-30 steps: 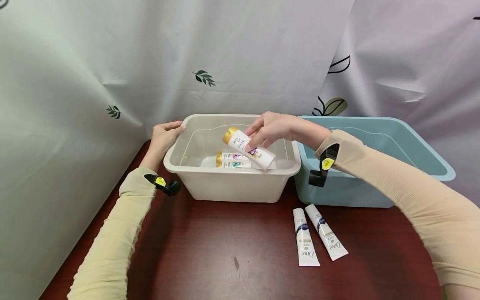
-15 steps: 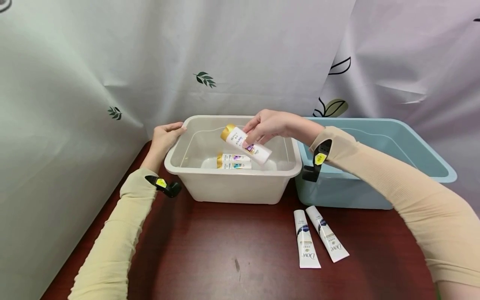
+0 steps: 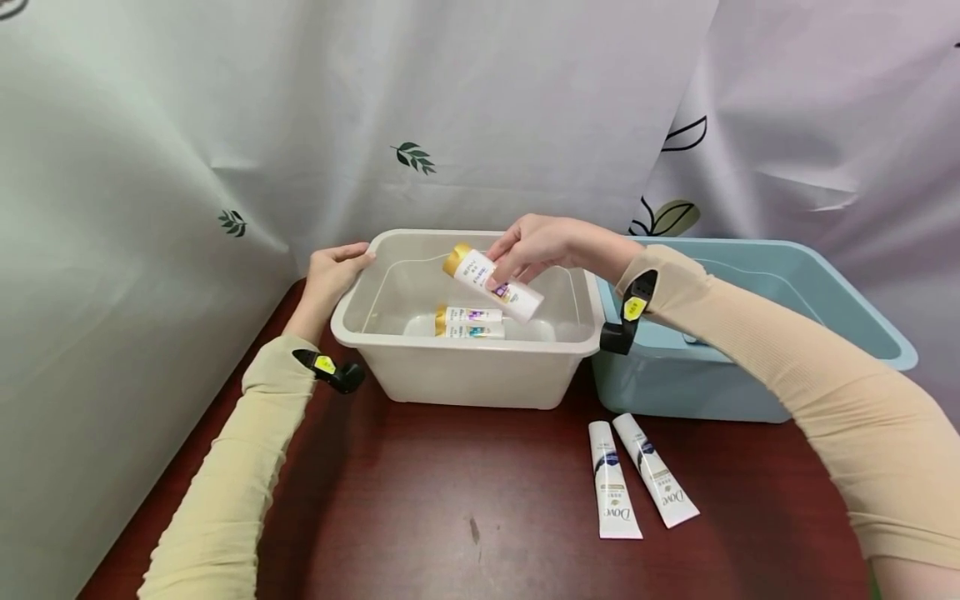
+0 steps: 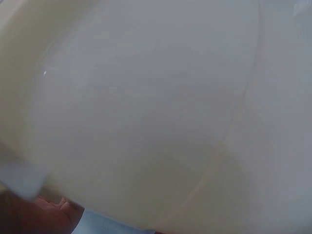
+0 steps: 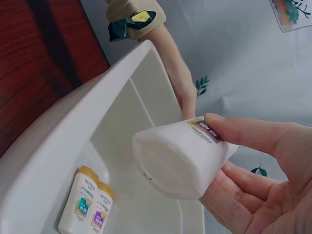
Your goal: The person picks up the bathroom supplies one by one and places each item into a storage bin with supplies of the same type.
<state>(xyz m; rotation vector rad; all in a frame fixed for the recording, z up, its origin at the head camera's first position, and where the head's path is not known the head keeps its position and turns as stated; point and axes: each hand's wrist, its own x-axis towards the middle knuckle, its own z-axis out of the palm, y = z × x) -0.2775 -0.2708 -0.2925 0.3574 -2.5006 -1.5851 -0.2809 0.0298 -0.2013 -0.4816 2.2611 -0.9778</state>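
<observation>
My right hand pinches a white shampoo bottle with a gold cap between thumb and fingers. The bottle is tilted, cap up and to the left, above the inside of the off-white bin. In the right wrist view, its base faces the camera. Two similar bottles lie side by side on the bin's floor, one with a purple label and one with a teal label. My left hand grips the bin's left rim; its wrist view shows mostly the bin's pale wall and a little of the hand.
A blue bin stands against the right side of the off-white one, partly covered by my right forearm. Two white Dove tubes lie on the dark red table in front. A patterned cloth hangs behind.
My right hand has moved slightly up and left with the bottle, which stays tilted over the bin. The left hand keeps its place on the rim.
</observation>
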